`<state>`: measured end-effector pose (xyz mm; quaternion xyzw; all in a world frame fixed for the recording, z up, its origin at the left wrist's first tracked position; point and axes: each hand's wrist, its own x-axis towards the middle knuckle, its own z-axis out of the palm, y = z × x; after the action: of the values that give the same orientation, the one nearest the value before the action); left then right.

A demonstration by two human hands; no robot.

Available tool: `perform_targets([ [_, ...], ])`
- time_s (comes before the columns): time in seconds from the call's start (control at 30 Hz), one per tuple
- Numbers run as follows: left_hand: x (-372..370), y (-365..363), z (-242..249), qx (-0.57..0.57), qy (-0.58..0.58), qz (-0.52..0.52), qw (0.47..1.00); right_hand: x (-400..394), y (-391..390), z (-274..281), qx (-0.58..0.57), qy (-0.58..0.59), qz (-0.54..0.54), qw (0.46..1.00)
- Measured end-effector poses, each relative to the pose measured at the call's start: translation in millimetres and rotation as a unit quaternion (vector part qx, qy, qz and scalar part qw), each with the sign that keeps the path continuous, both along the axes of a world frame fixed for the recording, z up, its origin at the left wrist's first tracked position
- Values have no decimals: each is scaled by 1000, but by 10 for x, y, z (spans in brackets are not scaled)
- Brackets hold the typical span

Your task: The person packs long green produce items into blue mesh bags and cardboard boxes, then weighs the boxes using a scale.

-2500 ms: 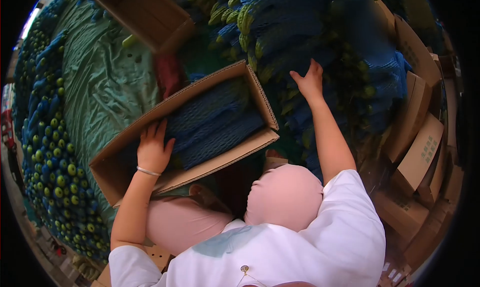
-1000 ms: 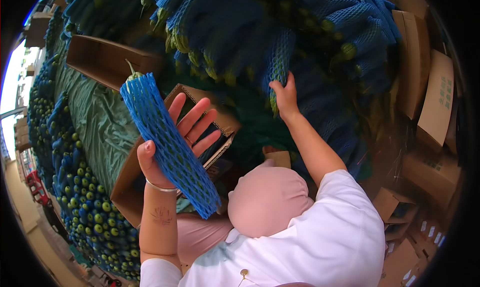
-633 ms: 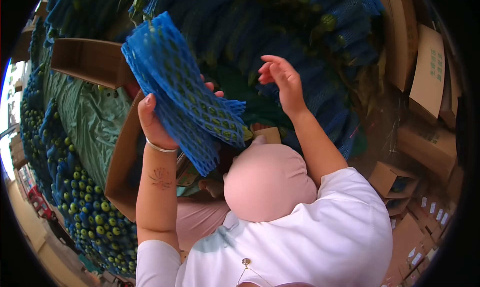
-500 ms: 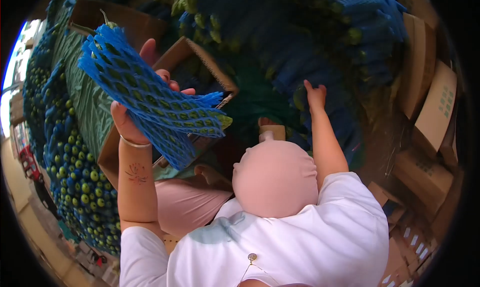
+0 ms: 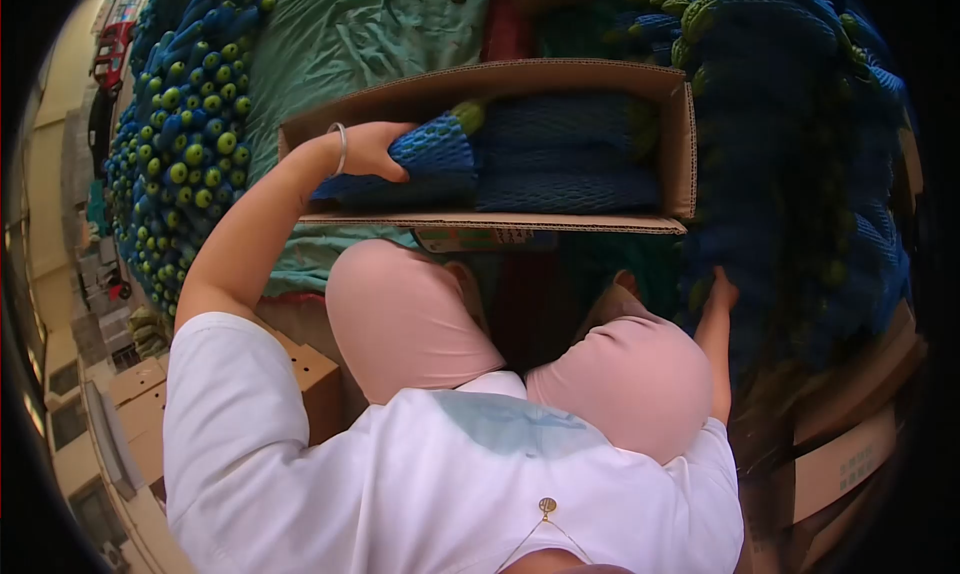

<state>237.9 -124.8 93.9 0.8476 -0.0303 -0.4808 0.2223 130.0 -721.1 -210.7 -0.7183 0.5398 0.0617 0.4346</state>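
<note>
An open long cardboard box (image 5: pixel 692 159) lies in front of my knees with long green gourds in blue foam-net sleeves (image 5: pixel 570 154) laid lengthwise inside. At its left end my left hand (image 5: pixel 378 151) reaches over the wall, thumb and fingers around a netted gourd (image 5: pixel 437 144) whose green tip points right. Part of those fingers is hidden behind the netting. Down at the right, my right hand (image 5: pixel 722 292) is against the edge of a large dark heap of netted gourds (image 5: pixel 790 174); its fingers are mostly hidden in shadow.
Green cloth (image 5: pixel 370 44) spreads behind the box. A tall stack of netted gourds (image 5: pixel 195 144) with round green ends stands at the left. Cardboard boxes are at the lower left (image 5: pixel 315 384) and lower right (image 5: pixel 845 464).
My left hand has brought the netted gourds from raised in the air down into the box. My view has turned, with the box now straight ahead. My right hand stays by the right heap.
</note>
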Motion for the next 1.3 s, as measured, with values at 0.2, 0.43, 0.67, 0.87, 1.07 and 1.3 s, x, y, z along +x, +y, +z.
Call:
perform_targets([
  [0.2, -421, 540, -561, 75, -139, -150, 976, -67, -28, 677, 180, -172, -223, 942],
  [0.43, -197, 658, -498, 19, -46, -10, 999, -441, 235, 2328, 224, -401, 44, 887],
  [0.67, -193, 667, -658, 26, 48, -117, 992, 294, 1325, 3830, 319, -299, 368, 820],
  [0.87, -592, 871, -663, 34, -194, -9, 980, 1329, 3126, 3853, 336, -188, 679, 625],
  [1.07, -763, 828, -637, 42, -205, -65, 976, 1538, 4645, 2905, 161, -194, 817, 518],
  [1.3, -895, 709, -346, 176, -280, -113, 937, 1243, 4949, 2447, -77, -310, 847, 425],
])
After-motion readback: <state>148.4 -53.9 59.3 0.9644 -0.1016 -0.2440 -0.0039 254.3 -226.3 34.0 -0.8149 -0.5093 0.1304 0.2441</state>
